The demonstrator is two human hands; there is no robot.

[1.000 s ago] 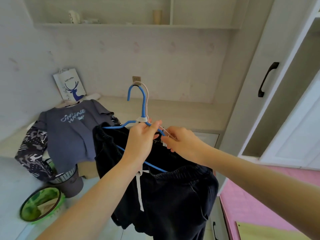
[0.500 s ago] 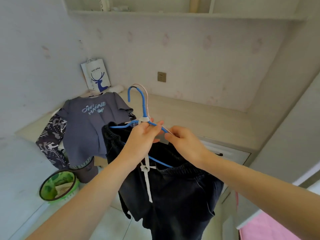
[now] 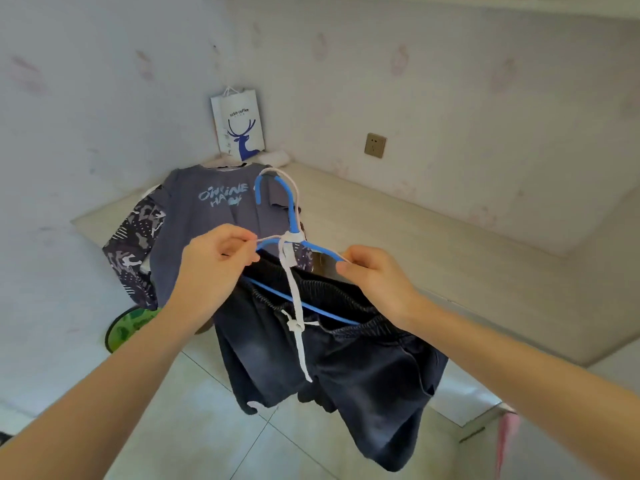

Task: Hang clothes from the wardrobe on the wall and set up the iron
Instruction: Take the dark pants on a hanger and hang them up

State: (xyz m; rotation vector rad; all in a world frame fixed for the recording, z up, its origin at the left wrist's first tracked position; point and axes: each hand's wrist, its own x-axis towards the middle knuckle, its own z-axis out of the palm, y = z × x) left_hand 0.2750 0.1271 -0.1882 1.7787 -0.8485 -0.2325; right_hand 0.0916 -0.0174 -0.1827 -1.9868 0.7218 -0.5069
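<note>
Dark denim shorts [image 3: 349, 368] hang on a blue hanger [image 3: 292, 209] that I hold in front of me, hook up. A white drawstring [image 3: 298, 327] is wound round the hanger's neck and dangles down over the waistband. My left hand [image 3: 218, 261] pinches the hanger's left arm and a strand of the string. On the right arm of the hanger my right hand [image 3: 375, 275] is closed. Behind, a grey shirt with patterned sleeves [image 3: 204, 223] hangs on a pale hanger at the corner of the desk.
A long pale desk top [image 3: 433, 230] runs along the wall, with a white paper bag with a blue deer [image 3: 239, 124] in the corner. A wall socket [image 3: 375, 145] sits above the desk. A green round bin [image 3: 131, 327] stands on the tiled floor.
My view has swung left, away from the wardrobe. My hands have spread apart along the hanger's arms. The shorts and hanger stay held before me.
</note>
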